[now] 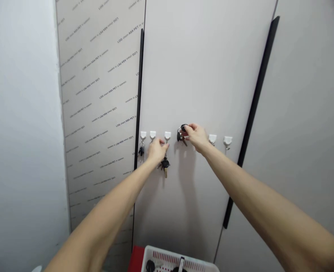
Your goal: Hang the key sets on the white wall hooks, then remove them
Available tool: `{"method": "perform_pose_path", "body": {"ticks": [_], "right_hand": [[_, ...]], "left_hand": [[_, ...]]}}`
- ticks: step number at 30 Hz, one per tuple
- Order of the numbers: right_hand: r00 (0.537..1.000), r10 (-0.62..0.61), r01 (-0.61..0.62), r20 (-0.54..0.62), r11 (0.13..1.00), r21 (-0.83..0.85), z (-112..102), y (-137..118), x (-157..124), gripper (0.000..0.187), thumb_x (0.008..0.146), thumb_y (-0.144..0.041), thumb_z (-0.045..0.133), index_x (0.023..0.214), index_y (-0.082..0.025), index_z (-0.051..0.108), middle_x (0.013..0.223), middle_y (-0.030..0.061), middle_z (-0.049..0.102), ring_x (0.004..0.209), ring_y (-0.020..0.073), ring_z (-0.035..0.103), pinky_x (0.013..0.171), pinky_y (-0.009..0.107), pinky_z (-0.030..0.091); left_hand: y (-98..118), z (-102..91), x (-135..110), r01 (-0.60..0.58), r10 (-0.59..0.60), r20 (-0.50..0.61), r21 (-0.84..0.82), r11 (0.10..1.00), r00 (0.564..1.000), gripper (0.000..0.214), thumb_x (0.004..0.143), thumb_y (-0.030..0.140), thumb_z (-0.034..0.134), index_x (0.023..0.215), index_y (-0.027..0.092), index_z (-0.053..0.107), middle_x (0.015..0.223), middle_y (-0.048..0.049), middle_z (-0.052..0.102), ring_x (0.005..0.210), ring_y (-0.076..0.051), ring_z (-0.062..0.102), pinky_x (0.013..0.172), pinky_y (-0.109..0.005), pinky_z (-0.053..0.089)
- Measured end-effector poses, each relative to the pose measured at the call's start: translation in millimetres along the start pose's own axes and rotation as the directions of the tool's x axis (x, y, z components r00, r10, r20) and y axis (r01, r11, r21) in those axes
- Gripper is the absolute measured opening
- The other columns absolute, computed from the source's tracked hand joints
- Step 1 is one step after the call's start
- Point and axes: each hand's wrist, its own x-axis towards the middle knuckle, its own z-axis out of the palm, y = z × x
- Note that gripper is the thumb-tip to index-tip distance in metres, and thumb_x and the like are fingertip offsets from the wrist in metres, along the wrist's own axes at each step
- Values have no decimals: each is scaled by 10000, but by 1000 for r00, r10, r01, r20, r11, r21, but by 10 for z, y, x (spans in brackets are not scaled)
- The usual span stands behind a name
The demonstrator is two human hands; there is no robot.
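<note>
My left hand (156, 150) is closed at the top of a bunch of keys (165, 164), just below a white hook (167, 135). These keys dangle downward, one with a black head and a brass-coloured blade. Whether their ring sits on the hook is hard to see behind my fingertips. To the right, my right hand (197, 136) pinches a second key bunch (180, 135) by its ring, in front of the cabinet door. That bunch has dark fobs, and something red shows between my fingers.
Another small bunch of keys (141, 151) hangs from the leftmost hook (143, 135). More white hooks (212, 139) line the cabinet door (206, 68). Long black handles (259, 90) edge the door panels. Below stands a white plastic basket (201, 265) with dark items inside, beside something red (136, 258).
</note>
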Motion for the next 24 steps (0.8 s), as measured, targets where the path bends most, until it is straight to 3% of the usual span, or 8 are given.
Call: {"method": "perform_pose_path", "body": {"ticks": [3, 6, 11, 14, 18, 19, 21, 24], "right_hand": [[972, -38, 27, 232, 998, 50, -5, -33, -251, 117, 659, -259, 398, 646, -150, 438, 608, -7, 554, 509, 57, 489, 489, 191, 376], [937, 7, -18, 350, 999, 29, -59, 44, -607, 156, 654, -294, 417, 647, -142, 450, 591, -5, 555, 500, 58, 476, 515, 209, 381], [893, 148, -164, 425, 986, 1, -255, 231, -1018, 184, 651, -328, 431, 632, -146, 443, 570, -11, 545, 494, 57, 450, 544, 224, 374], [872, 209, -246, 443, 969, 27, -352, 313, -1060, 199, 646, -350, 436, 646, -151, 440, 605, -4, 557, 503, 63, 462, 556, 237, 371], [845, 251, -313, 471, 948, 57, -376, 364, -1073, 205, 647, -357, 441, 648, -153, 429, 574, -16, 538, 505, 63, 467, 547, 226, 364], [821, 262, -331, 507, 942, 49, -368, 378, -1112, 207, 646, -356, 444, 650, -150, 427, 558, -18, 527, 504, 66, 468, 540, 223, 363], [728, 288, -370, 621, 929, 2, -346, 437, -1268, 209, 639, -349, 454, 661, -143, 426, 538, -19, 511, 498, 71, 468, 526, 219, 359], [529, 348, -422, 774, 899, -116, -320, 650, -1690, 192, 633, -325, 455, 669, -137, 433, 519, -30, 475, 476, 69, 452, 495, 205, 348]], "left_hand": [[-135, 95, -192, 84, -87, 10, 154, 985, 996, 341, 588, 400, 485, 850, 183, 461, 849, -69, 552, 781, -187, 496, 640, -288, 358], [-248, 221, -287, 142, -159, 78, 192, 971, 984, 280, 587, 357, 492, 792, 166, 493, 808, -95, 567, 771, -222, 505, 632, -315, 355], [-233, 165, -201, 71, -59, 114, -99, 993, 992, 169, 648, 274, 413, 646, 147, 524, 673, -47, 578, 650, -146, 517, 574, -232, 370], [-46, 5, -25, 9, 14, 82, -271, 962, 997, 195, 672, 262, 375, 624, 143, 522, 631, -9, 562, 590, -91, 500, 530, -170, 364], [244, -184, 178, 62, -54, 31, -514, 856, 998, 175, 674, 195, 353, 660, 121, 511, 591, 0, 521, 506, -59, 455, 480, -150, 342], [275, -225, 167, 66, -42, 58, -528, 847, 997, 174, 674, 182, 349, 662, 118, 510, 577, 4, 510, 492, -53, 445, 479, -147, 339], [239, -294, 5, 32, 60, 172, -487, 873, 983, 169, 668, 184, 366, 628, 114, 514, 543, 13, 490, 477, -50, 427, 481, -148, 331], [-83, -314, -609, -43, 186, 451, -308, 950, 873, 205, 650, 271, 407, 576, 123, 528, 506, 21, 475, 466, -63, 399, 460, -164, 306]]}}
